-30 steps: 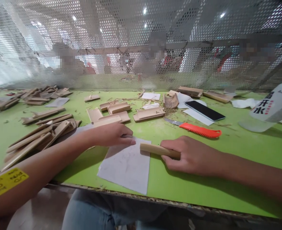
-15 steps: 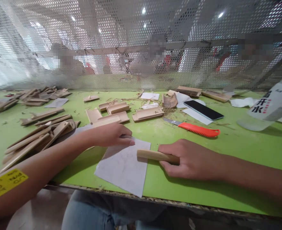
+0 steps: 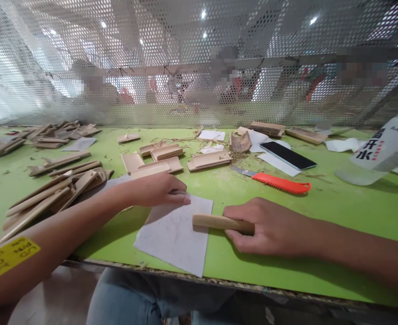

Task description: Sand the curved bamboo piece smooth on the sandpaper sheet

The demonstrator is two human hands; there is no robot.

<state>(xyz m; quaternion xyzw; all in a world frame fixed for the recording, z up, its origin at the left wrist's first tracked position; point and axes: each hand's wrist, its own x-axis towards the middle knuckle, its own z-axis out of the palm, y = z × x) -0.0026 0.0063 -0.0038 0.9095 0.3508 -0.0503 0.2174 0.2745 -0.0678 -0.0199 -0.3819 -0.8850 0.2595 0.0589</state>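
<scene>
Fingers (image 3: 235, 211) grip bamboo (image 3: 208, 221), translucent bottle (image 3: 358, 172) well apart

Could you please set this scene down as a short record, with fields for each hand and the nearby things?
Left hand: on the far edge of the paper
Right hand: gripping a wooden piece, its left end over the paper
Knife: beyond the right hand, blade pointing left
Phone: beyond the knife
Bottle: at far right
Table: green

This looks like a craft workshop: split bamboo pieces (image 3: 210, 161), shavings (image 3: 238, 159) and a knife (image 3: 282, 183) on the table (image 3: 351, 216), people (image 3: 100, 93) behind it beyond a perforated screen (image 3: 151, 112).
</scene>
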